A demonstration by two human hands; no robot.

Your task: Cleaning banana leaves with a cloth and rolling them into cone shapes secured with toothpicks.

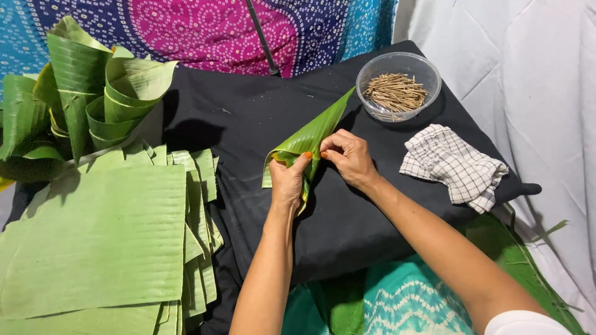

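Starting over on the left, there's a bunch of rolled leaf cones (93, 93) nested into each other, sitting at the back edge, and right below them a big stack of flat cut banana leaf sheets (99, 248) fanned out a bit at the right side. Moving toward the middle, everything sits on a black cloth (248, 118) spread over the work surface. The left hand (287, 183) is closed around the lower part of a folded banana leaf piece (307, 139), thumb pressed on the front, and that leaf is held up just above the cloth, its pointed tip angled toward the upper right. The right hand (351, 156) is pinching the same leaf at its fold, fingers narrow and tight against it, touching the left thumb area. Further right, a clear plastic bowl (398, 84) holds a pile of thin little sticks (395, 92), and near it a checked cloth (453, 164) lies crumpled.
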